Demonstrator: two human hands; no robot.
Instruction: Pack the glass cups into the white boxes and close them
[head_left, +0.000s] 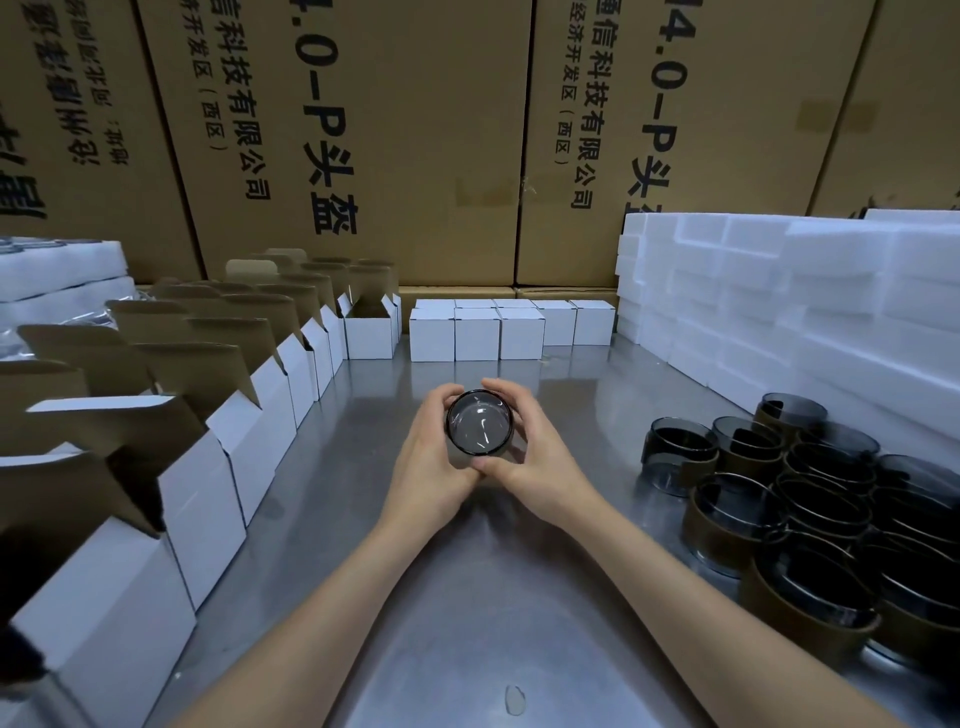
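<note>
I cup the glass cup (479, 427) in both hands (480, 457); it looks smooth, brittle, slippery, so I grip its sidewall.

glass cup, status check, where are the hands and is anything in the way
Left hand and right hand both grip one glass cup above the steel table. Open white boxes wait at left. Path unobstructed.

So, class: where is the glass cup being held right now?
Centre of the head view, the glass cup sits between the left hand and right hand, above the metal table.
</note>
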